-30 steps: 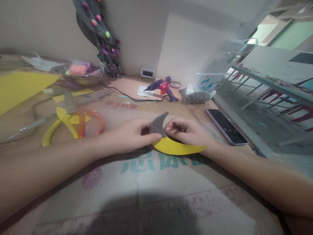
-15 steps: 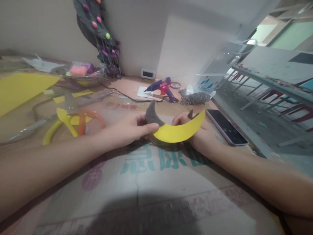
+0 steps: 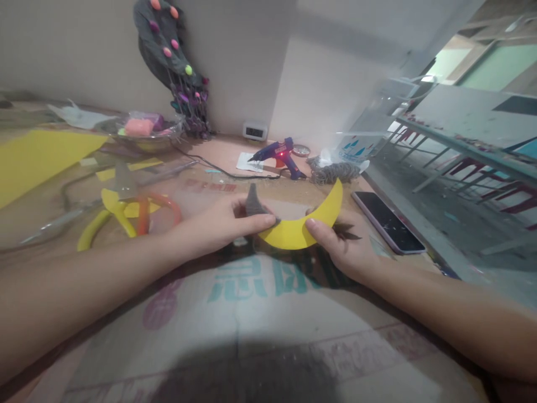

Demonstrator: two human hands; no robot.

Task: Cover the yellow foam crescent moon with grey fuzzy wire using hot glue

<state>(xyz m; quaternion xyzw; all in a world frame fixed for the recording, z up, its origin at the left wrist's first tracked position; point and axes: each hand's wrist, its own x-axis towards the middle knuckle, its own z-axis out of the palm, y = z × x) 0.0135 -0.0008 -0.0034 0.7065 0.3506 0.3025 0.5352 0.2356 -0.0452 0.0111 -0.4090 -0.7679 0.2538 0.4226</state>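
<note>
A yellow crescent is held level above the cardboard, its right tip pointing up. Grey yarn-like wrapping covers its left end. My left hand is closed on that wrapped end, thumb on the front and fingers behind. My right hand grips the yellow part right of the middle, thumb pressed on its face. Dark pointed strips stick out by the right hand; what they belong to is hidden. The fingers behind the crescent are mostly out of sight.
A blue glue gun with a lit red light stands behind, beside grey yarn. A phone lies right. Orange-and-yellow-handled scissors and yellow paper are left. A decorated grey crescent leans on the wall.
My right thumb has come round onto the front of the yellow crescent. The crescent has shifted slightly left, its right tip now higher. Dark strips show more beside my right hand.
</note>
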